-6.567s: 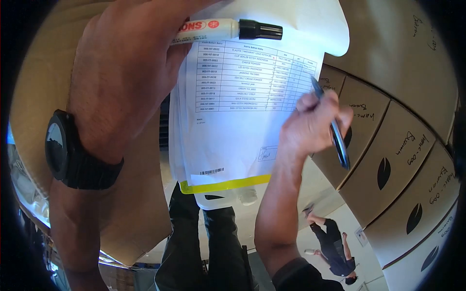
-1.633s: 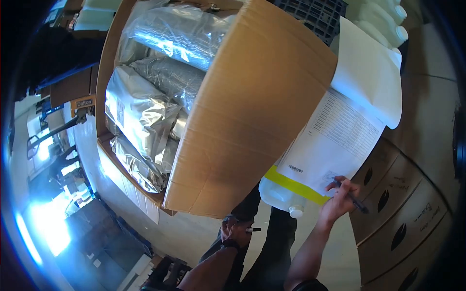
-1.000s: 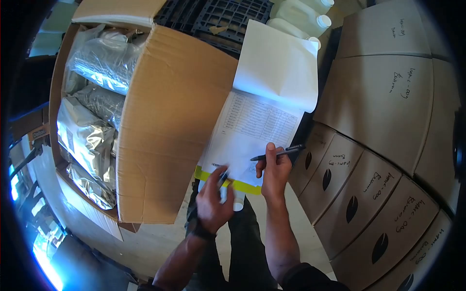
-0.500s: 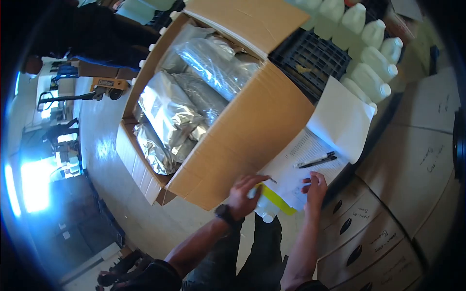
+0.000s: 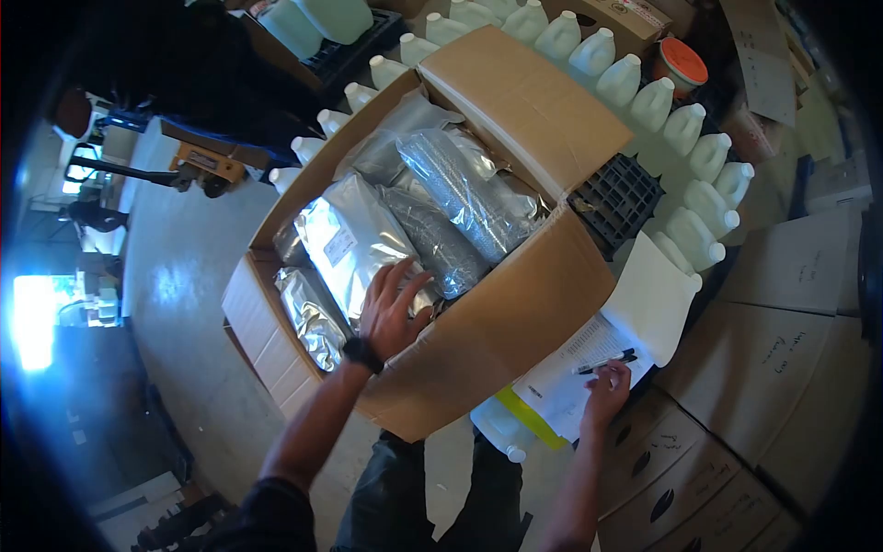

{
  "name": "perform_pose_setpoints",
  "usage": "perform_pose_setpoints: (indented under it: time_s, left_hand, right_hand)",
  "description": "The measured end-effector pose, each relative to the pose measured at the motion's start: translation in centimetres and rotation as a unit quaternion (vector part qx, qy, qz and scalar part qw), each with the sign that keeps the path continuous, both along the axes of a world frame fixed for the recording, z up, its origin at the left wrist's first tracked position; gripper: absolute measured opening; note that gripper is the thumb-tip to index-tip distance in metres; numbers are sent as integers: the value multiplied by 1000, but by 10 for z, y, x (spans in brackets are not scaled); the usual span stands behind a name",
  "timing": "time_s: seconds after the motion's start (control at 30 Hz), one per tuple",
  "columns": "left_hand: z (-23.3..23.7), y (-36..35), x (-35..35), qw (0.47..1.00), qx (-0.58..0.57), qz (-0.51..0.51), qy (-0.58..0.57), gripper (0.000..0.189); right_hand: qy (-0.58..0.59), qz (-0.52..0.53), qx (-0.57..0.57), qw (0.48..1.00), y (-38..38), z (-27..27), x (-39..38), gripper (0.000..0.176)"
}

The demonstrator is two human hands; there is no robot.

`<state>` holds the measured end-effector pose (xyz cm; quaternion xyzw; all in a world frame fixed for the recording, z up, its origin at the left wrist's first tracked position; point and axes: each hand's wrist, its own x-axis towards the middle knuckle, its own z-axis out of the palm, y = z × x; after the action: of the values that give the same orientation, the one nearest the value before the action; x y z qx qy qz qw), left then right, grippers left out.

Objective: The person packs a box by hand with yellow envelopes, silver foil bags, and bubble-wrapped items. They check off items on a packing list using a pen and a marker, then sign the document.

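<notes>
My left hand (image 5: pixel 394 313) reaches into an open cardboard box (image 5: pixel 497 322), fingers spread over a shiny silver foil bag (image 5: pixel 354 235) with a white label. Clear plastic-wrapped rolls (image 5: pixel 460 189) lie beside the bag. My right hand (image 5: pixel 607 394) is at a pad of printed sheets (image 5: pixel 556 391) to the right of the box, its fingers curled in at a black-and-white pen (image 5: pixel 605 362). How firmly they grip it is hard to see. Beneath the sheets shows a yellow-green strip (image 5: pixel 532 416), above a translucent jug (image 5: pixel 501 428).
Rows of white-capped jugs (image 5: pixel 650 103) curve around the box's far side, with a black plastic crate (image 5: pixel 618 204) beside it. Marked cartons (image 5: pixel 782 354) stand at the right. A pallet jack (image 5: pixel 198 166) and a person in dark clothes (image 5: pixel 175 64) are at the left.
My left hand has left the sheets and moved into the box, onto the foil bag. My right hand has come up to the pens. The view has shifted, showing more jugs.
</notes>
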<state>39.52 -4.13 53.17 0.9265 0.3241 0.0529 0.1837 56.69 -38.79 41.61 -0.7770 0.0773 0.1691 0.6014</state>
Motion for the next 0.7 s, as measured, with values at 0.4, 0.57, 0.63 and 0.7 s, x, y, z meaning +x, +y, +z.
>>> perform_pose_setpoints:
  time_s: [0.4, 0.57, 0.63, 0.7]
  left_hand:
    - [-60, 90, 98, 905, 29, -350, 238, 75]
    - [-73, 96, 82, 914, 27, -366, 174, 89]
    - [-65, 102, 73, 938, -42, -335, 78, 98]
    - [-53, 114, 67, 943, -76, -319, 62, 107]
  right_hand:
    - [-336, 235, -146, 900, 312, 95, 2, 55]
    - [-242, 394, -329, 823, 355, 55, 46, 94]
    - [-210, 412, -346, 816, 357, 52, 59, 100]
    - [-143, 390, -320, 852, 359, 52, 61, 101]
